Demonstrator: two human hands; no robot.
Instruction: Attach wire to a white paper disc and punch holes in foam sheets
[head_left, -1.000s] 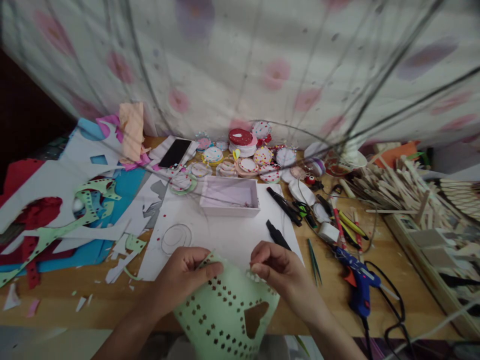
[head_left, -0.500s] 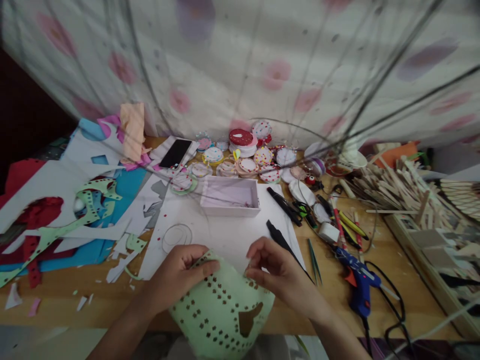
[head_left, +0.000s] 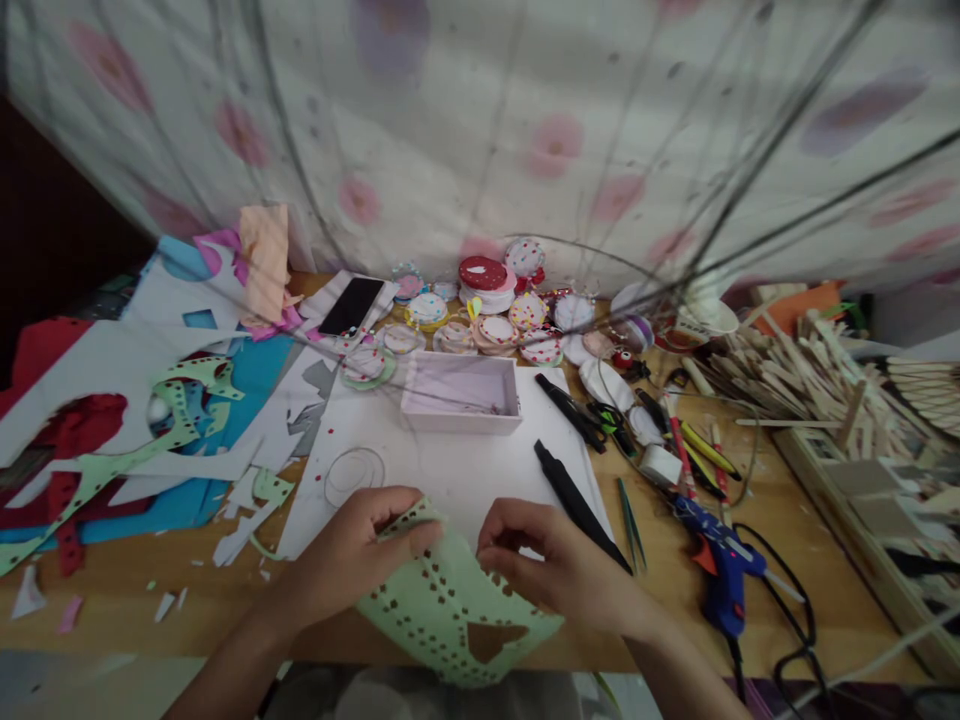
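One wooden table (head_left: 135, 590), one perforated green sheet (head_left: 442, 610), two hands.
The sheet curls above the table's near edge, overlapping a white paper (head_left: 450, 470); left hand (head_left: 352, 555) pinches its upper left corner, thumb over fingers; right hand (head_left: 551, 560) pinches its upper right edge, fingertips closed.

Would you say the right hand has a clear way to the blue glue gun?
Probably yes: the blue glue gun lies on open tabletop near the right hand, which now pinches green paper.
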